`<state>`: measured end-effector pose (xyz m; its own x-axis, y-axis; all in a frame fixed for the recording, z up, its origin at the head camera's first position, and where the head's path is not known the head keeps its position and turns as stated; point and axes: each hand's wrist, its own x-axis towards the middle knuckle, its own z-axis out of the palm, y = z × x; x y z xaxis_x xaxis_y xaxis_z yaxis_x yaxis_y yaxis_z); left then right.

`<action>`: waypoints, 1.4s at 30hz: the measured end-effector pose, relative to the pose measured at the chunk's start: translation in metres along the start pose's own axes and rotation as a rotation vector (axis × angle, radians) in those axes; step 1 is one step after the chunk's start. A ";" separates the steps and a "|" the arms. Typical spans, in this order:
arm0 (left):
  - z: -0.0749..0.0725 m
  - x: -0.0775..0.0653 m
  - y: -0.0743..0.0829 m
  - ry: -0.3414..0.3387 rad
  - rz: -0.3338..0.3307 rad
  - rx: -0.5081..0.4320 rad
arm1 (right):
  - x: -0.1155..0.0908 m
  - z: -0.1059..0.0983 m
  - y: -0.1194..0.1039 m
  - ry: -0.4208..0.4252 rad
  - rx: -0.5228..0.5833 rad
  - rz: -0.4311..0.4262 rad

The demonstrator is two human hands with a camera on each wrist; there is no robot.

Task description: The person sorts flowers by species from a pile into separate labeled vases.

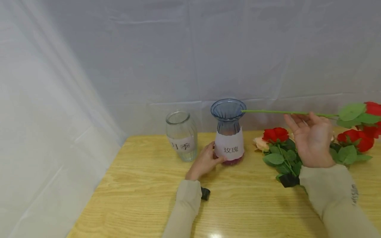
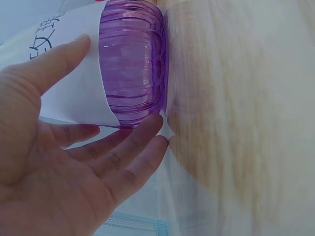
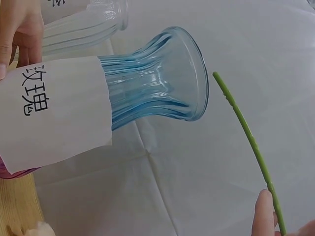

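A blue-and-purple glass vase (image 1: 228, 129) with a white paper label stands upright on the table. My left hand (image 1: 205, 160) holds it low down, the thumb on the label and the fingers round the side of the purple base (image 2: 130, 64). My right hand (image 1: 314, 140), palm up, pinches the green stem (image 1: 268, 111) of a red rose (image 1: 373, 109), held nearly level with the bloom out to the right. The stem's cut end overlaps the vase's rim in the head view; in the right wrist view the stem (image 3: 241, 118) ends just off the vase's mouth (image 3: 197, 73).
A clear glass vase (image 1: 181, 138), also labelled, stands left of the blue one. Several red roses (image 1: 275, 135) and a pale flower (image 1: 261, 144) lie on the right of the table (image 1: 143, 198). A black object (image 1: 205, 193) is by my left wrist. A pale cloth hangs behind.
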<state>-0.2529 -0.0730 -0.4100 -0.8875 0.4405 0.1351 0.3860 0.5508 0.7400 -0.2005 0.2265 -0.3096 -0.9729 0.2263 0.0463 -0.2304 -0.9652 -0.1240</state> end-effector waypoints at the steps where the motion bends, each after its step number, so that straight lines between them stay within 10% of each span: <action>1: 0.000 0.000 0.000 -0.002 -0.004 -0.003 | 0.000 0.001 0.001 -0.001 -0.016 -0.010; 42: 0.002 -0.003 -0.001 -0.012 -0.064 -0.001 | 0.006 0.035 0.065 -0.087 -0.570 -0.352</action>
<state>-0.2502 -0.0735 -0.4119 -0.9074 0.4127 0.0793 0.3281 0.5778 0.7473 -0.2205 0.1603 -0.2831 -0.8387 0.4805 0.2565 -0.5297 -0.6098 -0.5896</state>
